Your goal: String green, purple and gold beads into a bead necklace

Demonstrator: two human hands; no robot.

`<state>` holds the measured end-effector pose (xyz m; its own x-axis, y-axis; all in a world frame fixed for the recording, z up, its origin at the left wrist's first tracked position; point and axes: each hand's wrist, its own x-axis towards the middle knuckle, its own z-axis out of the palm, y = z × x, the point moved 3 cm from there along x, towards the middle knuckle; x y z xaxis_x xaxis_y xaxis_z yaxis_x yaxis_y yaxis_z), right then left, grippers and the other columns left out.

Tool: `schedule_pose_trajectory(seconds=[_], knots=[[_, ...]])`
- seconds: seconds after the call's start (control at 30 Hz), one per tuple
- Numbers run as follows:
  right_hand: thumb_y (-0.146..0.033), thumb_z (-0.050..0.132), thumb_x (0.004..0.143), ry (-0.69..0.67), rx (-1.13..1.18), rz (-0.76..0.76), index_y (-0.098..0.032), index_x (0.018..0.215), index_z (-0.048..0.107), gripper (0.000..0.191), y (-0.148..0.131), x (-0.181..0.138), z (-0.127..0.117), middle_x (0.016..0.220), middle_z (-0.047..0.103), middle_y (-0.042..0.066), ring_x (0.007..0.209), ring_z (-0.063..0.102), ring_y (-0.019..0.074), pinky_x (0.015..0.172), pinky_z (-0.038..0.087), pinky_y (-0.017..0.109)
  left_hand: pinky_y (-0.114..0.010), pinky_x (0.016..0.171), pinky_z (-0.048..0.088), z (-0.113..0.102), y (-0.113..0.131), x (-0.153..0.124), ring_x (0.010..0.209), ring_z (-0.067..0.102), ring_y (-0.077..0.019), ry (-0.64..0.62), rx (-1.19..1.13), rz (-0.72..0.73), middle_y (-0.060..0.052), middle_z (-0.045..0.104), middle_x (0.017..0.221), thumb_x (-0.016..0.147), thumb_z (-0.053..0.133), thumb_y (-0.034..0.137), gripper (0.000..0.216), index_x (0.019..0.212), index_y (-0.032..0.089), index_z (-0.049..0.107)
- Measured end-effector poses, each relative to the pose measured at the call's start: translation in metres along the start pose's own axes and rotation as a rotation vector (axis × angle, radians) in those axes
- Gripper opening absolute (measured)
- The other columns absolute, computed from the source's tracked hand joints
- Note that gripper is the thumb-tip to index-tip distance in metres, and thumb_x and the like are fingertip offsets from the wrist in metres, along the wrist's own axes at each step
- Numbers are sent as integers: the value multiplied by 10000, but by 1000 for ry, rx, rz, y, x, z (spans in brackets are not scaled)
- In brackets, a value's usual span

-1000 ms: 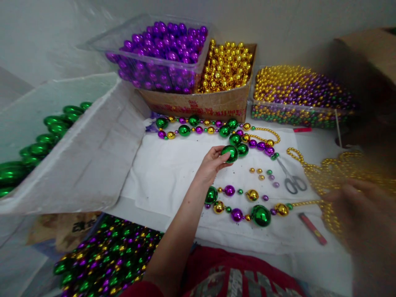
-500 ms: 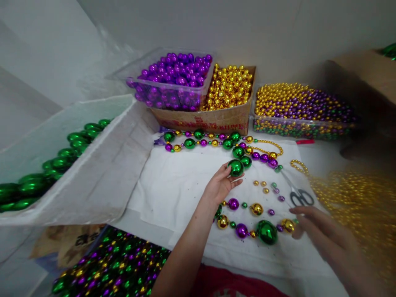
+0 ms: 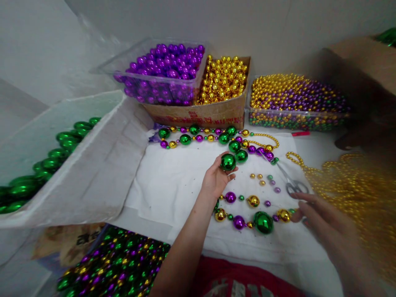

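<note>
My left hand (image 3: 215,178) pinches a large green ball (image 3: 228,162) over the white cloth (image 3: 173,181), beside two other green balls of a bead strand (image 3: 216,138) lying along the cloth's far edge. My right hand (image 3: 321,220) is blurred, with fingers stretched out just right of a gold bead (image 3: 283,215) at the end of a nearer strand (image 3: 247,212) of green, purple and gold beads. Nothing shows in it. Several small loose beads (image 3: 266,181) lie between the two strands.
Scissors (image 3: 292,183) lie right of the loose beads. Behind stand a tub of purple balls (image 3: 161,76), a cardboard box of gold balls (image 3: 221,90) and a tub of mixed small beads (image 3: 293,103). Green balls fill a white box (image 3: 93,165) at left. Gold bead strings (image 3: 349,185) pile at right.
My right hand came in from the right edge toward the nearer strand's gold end. My left hand kept hold of the green ball and barely moved.
</note>
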<state>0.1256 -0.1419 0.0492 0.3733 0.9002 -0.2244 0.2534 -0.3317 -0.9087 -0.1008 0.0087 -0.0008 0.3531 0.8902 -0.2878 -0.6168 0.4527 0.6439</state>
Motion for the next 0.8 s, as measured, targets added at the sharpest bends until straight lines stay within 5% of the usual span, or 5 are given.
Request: schedule_pose_trajectory(seconds=[0.13,0.3,0.43,0.6,0.8], knots=[[-449,638,780,153,78,22,-178,1083,666,408,-5,4,-17,664,645,37,404,381,79,315,287,166,-182,507,402,8,2,-1,654,614,-112,-30,170,64,-13,623,863,748,688,361,351,1041,208,572],[-418,659,766,234,157,1,-196,1035,679,349,-14,6,-27,658,637,19,398,358,69,312,265,164,-181,489,383,17,-9,3,643,597,-111,-63,99,8,-23,634,840,744,685,345,295,963,185,568],[-457,655,762,76,45,-29,-226,1009,713,343,-10,2,-18,594,638,9,408,453,93,326,331,163,-184,455,368,13,-16,6,594,568,-112,-12,-74,-98,-44,639,811,763,630,380,265,922,175,575],[-481,592,791,-105,-145,-170,-228,906,759,324,2,1,0,601,671,24,701,680,203,690,549,233,-175,403,328,2,-18,7,526,515,-99,54,-159,-167,-108,666,853,792,574,433,301,895,150,582],[-518,526,808,-152,-205,-194,-213,920,756,398,-1,-3,10,521,624,7,594,666,190,498,506,191,-197,446,421,-6,-23,9,548,567,-117,151,-140,-159,-110,673,822,812,565,495,381,905,127,603]])
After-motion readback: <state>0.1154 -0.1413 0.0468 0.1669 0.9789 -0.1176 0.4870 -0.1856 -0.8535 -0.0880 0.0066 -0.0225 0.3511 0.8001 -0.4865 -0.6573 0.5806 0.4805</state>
